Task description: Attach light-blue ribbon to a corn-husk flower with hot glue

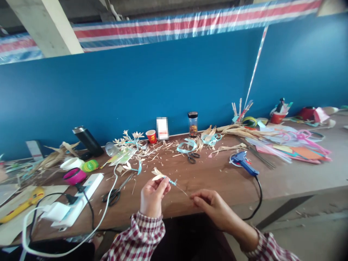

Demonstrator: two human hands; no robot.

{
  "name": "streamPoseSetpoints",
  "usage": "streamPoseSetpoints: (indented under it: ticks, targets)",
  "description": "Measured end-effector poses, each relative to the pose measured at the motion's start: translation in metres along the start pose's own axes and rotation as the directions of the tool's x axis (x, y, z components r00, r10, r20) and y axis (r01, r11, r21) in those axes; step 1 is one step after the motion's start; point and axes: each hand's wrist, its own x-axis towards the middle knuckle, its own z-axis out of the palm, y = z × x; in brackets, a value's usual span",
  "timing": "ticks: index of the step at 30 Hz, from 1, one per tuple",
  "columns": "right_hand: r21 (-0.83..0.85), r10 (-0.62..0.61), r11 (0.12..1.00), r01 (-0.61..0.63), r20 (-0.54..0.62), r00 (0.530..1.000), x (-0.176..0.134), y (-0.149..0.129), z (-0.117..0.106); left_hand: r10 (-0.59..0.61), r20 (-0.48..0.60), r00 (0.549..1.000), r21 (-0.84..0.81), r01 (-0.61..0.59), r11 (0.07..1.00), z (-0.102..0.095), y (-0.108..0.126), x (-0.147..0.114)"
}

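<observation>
My left hand (153, 195) pinches a small handmade flower (157, 174) with pale, husk-like petals and a stem wrapped in light blue. From its stem a thin thread (181, 189) runs down to the right. The fingertips of my right hand (210, 203) are pressed together at the thread's far end, just above the table. Left of the held flower lies another pale flower with a blue stem (131, 167). Dark-handled scissors (114, 195) rest nearby on the table, and a second, smaller pair (193, 157) lies farther back.
A blue glue gun (244, 163) with a black cable lies at the right. A white power strip (78, 201) with cords occupies the left. Along the back stand a black bottle (88, 140), a red paper cup (151, 136) and a jar (193, 125), among husk scraps.
</observation>
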Motion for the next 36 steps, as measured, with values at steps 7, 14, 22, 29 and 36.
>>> streamPoseSetpoints:
  ticks: [7,14,22,29,36]
  targets:
    - [0.284,0.048,0.957,-0.063,0.057,0.997,0.011,-0.01,0.017,-0.014,0.05,0.999,0.042,0.012,0.999,0.007,-0.004,-0.009]
    - [0.5,0.302,0.777,-0.382,0.237,0.923,0.005,0.004,0.023,-0.082,0.089,0.993,-0.039,0.086,0.996,0.0,-0.009,-0.011]
    - [0.384,0.469,0.739,-0.553,0.296,0.832,-0.013,0.017,0.019,-0.046,0.025,0.999,-0.134,0.049,0.99,-0.006,-0.005,-0.004]
    - [0.119,0.342,0.929,-0.351,0.089,0.936,-0.014,0.029,0.001,0.006,0.033,0.999,-0.096,-0.003,0.995,-0.014,0.023,0.005]
    - [0.071,0.037,0.997,-0.027,-0.146,0.989,-0.002,-0.01,-0.005,-0.059,0.075,0.995,-0.076,0.064,0.995,0.001,0.015,-0.01]
